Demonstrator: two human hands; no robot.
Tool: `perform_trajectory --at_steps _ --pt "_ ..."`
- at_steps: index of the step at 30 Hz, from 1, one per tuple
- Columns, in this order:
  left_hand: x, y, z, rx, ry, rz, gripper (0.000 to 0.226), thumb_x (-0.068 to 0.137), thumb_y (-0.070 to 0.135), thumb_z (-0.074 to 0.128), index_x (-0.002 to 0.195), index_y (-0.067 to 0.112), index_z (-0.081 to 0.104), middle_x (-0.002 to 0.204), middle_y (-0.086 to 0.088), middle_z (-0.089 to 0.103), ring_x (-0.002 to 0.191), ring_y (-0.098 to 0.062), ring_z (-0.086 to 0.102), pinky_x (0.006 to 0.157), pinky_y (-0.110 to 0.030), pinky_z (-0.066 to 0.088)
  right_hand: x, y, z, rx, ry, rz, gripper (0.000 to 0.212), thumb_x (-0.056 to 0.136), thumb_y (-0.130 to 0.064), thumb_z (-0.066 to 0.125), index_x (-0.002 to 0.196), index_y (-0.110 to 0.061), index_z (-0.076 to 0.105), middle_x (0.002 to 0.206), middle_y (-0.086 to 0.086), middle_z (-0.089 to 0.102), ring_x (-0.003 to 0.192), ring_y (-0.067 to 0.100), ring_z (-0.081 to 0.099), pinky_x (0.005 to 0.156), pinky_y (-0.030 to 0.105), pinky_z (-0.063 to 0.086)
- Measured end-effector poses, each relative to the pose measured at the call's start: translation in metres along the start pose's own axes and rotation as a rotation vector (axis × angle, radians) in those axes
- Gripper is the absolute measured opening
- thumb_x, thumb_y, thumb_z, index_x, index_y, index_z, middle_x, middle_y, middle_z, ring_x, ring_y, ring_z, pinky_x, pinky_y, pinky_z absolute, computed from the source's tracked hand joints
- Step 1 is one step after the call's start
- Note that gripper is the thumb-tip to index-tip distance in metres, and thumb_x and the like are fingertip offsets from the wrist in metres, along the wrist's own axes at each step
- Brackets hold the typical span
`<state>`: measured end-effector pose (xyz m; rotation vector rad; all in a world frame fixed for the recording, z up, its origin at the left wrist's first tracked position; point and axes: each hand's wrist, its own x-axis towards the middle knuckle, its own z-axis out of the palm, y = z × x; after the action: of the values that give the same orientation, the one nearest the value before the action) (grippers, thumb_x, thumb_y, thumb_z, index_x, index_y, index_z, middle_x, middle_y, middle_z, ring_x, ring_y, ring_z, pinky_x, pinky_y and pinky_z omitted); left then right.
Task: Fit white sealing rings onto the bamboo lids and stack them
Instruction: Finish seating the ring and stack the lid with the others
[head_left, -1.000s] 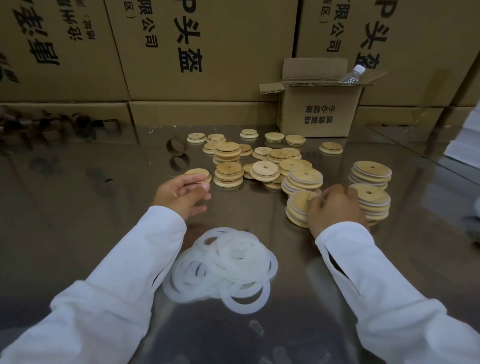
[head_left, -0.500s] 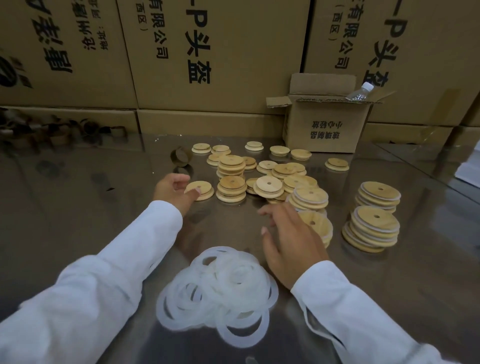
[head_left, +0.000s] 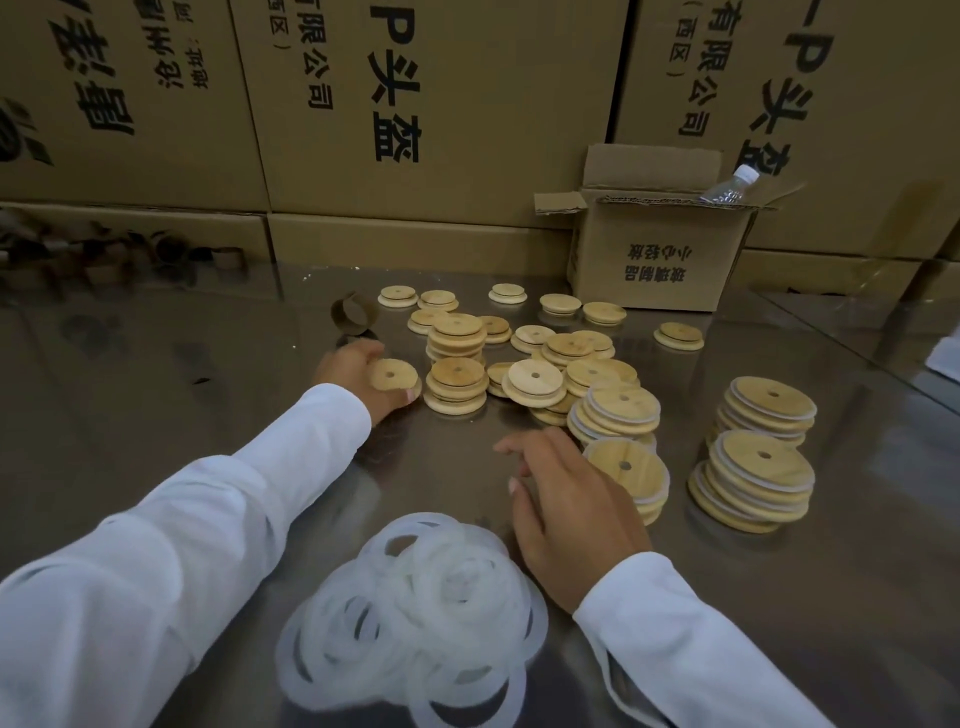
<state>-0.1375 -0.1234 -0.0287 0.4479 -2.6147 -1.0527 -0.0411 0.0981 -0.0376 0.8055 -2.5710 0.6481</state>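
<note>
A heap of white sealing rings (head_left: 415, 608) lies on the steel table near me. My left hand (head_left: 353, 379) grips a single bamboo lid (head_left: 393, 375) at the left edge of the loose bare lids (head_left: 535, 382). My right hand (head_left: 566, 499) hovers with fingers spread between the ring heap and a short stack of ringed lids (head_left: 631, 470); it holds nothing. More ringed stacks stand behind that stack (head_left: 618, 410) and at the right (head_left: 756, 483), (head_left: 766, 408).
An open small carton (head_left: 660, 260) with a plastic bottle (head_left: 727, 189) stands at the back right. Big cartons (head_left: 426, 114) wall off the far edge. A cardboard tape core (head_left: 353, 312) sits behind my left hand. The table's right edge (head_left: 852, 332) runs diagonally.
My right hand left the ringed stack and moved left toward the ring heap. My left hand reached forward and closed on a bare lid.
</note>
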Motion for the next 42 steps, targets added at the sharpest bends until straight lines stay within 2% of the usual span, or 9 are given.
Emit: perform_trajectory --at_steps 7,10,13,17,21,24,29,36,42 --pt "-0.064 0.038 -0.051 -0.246 0.109 0.484 0.068 0.065 0.018 0.081 0.125 0.027 0.050 0.116 0.011 0.057 0.104 -0.003 0.051 0.080 0.001 0.034 0.000 -0.002 0.003 0.184 0.101 0.107 0.034 0.091 -0.045 0.040 0.121 -0.029 0.044 0.093 -0.019 0.046 0.077 0.003 0.048 0.068 0.024 0.039" --pt "-0.111 0.042 -0.051 -0.314 0.026 0.600 0.070 0.063 0.015 0.081 0.123 0.033 0.048 0.117 0.014 0.057 0.111 0.002 0.051 0.094 -0.010 0.038 -0.001 -0.014 0.005 0.613 0.151 0.252 0.046 0.085 -0.058 0.035 0.116 -0.027 0.050 0.087 -0.016 0.057 0.077 0.000 0.055 0.071 0.024 0.042" --pt "-0.144 0.036 -0.038 -0.283 0.035 0.661 0.070 0.063 0.013 0.081 0.121 0.034 0.049 0.118 0.021 0.055 0.112 0.005 0.049 0.096 -0.011 0.039 0.000 -0.027 0.003 0.965 0.165 0.253 0.036 0.084 -0.046 0.037 0.095 -0.020 0.060 0.066 -0.008 0.063 0.057 0.003 0.054 0.057 0.019 0.042" --pt "-0.152 0.025 -0.031 -0.217 0.055 0.711 0.072 0.063 0.015 0.081 0.119 0.041 0.043 0.118 0.027 0.049 0.113 0.003 0.046 0.095 -0.010 0.037 0.001 -0.031 -0.002 1.060 0.112 0.272 0.007 0.091 -0.017 0.054 0.089 -0.016 0.061 0.052 -0.006 0.062 0.047 0.004 0.051 0.049 0.015 0.042" --pt "-0.147 0.019 -0.028 -0.422 -0.100 0.503 0.081 0.059 0.022 0.085 0.120 0.043 0.037 0.123 0.020 0.047 0.111 0.005 0.048 0.089 -0.006 0.037 -0.001 -0.030 0.000 1.028 0.110 0.275 0.007 0.089 -0.010 0.055 0.088 -0.016 0.059 0.048 -0.009 0.059 0.045 0.002 0.051 0.049 0.014 0.042" --pt "-0.141 0.017 -0.028 -0.687 -0.197 0.252 0.054 0.060 0.038 0.077 0.108 0.028 0.054 0.106 0.009 0.063 0.094 -0.001 0.060 0.075 -0.012 0.048 -0.002 -0.028 0.001 1.012 0.117 0.237 0.009 0.089 -0.012 0.055 0.090 -0.020 0.057 0.050 -0.009 0.059 0.045 0.006 0.050 0.049 0.018 0.043" --pt "-0.133 0.011 -0.024 -1.039 -0.328 0.069 0.020 0.066 0.020 0.064 0.080 0.006 0.066 0.069 -0.004 0.071 0.065 -0.014 0.067 0.058 -0.022 0.054 -0.003 -0.027 0.006 0.984 0.141 0.229 0.007 0.090 -0.018 0.053 0.090 -0.024 0.058 0.054 -0.008 0.059 0.047 0.007 0.051 0.052 0.018 0.044" --pt "-0.125 0.008 -0.024 -1.174 -0.276 -0.094 0.011 0.084 0.012 0.056 0.077 0.008 0.063 0.064 -0.002 0.070 0.060 -0.011 0.068 0.052 -0.025 0.055 -0.006 -0.017 0.013 0.404 0.004 0.254 0.010 0.087 -0.035 0.055 0.078 -0.030 0.057 0.077 -0.011 0.053 0.072 0.007 0.051 0.068 0.026 0.042" --pt "-0.122 0.004 -0.020 -1.148 -0.281 -0.064 0.008 0.080 0.014 0.059 0.075 0.007 0.062 0.067 -0.002 0.070 0.063 -0.012 0.068 0.055 -0.027 0.056 -0.007 -0.020 0.015 0.262 -0.143 0.220 0.014 0.080 -0.047 0.058 0.073 -0.035 0.059 0.081 -0.011 0.046 0.081 0.008 0.046 0.071 0.028 0.039"
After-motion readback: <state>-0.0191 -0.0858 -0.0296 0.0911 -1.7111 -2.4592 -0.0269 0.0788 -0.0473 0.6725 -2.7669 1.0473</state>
